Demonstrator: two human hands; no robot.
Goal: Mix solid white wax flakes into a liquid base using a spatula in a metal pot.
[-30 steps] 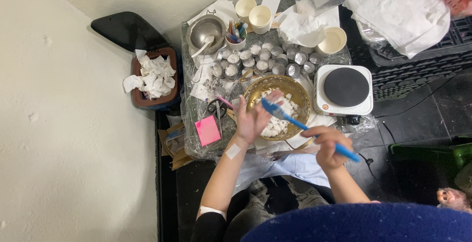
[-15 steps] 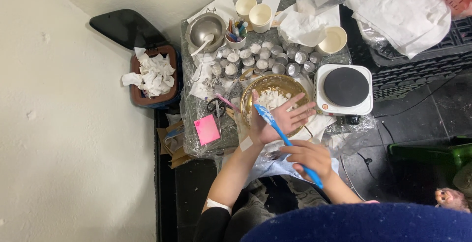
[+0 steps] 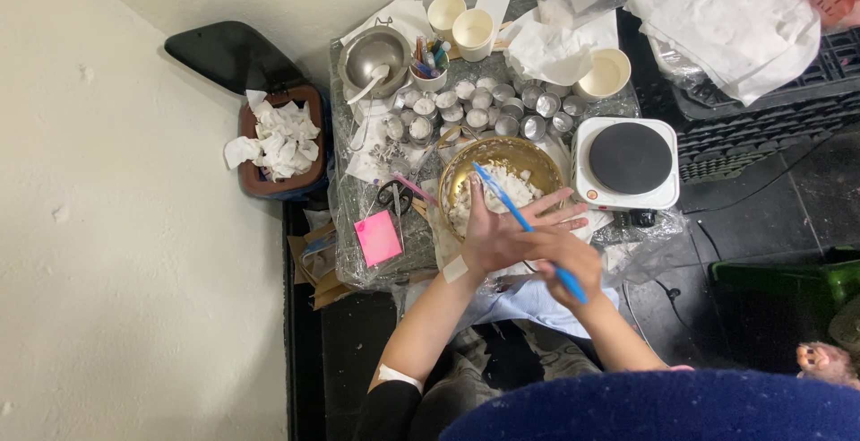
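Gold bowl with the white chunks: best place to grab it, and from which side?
Grip the gold bowl by its rim on the far-right arc, coming from above. That stretch of rim looks bare; the left hand covers the near edge and the blue tool, held by the right hand, slants across the opening. The hot plate crowds the right side, so a sideways approach looks tight.

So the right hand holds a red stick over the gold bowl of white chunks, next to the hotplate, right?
Not quite: the stick in the right hand is blue, not red, as the head view shows. It does reach over the gold bowl of white chunks, beside the hotplate.
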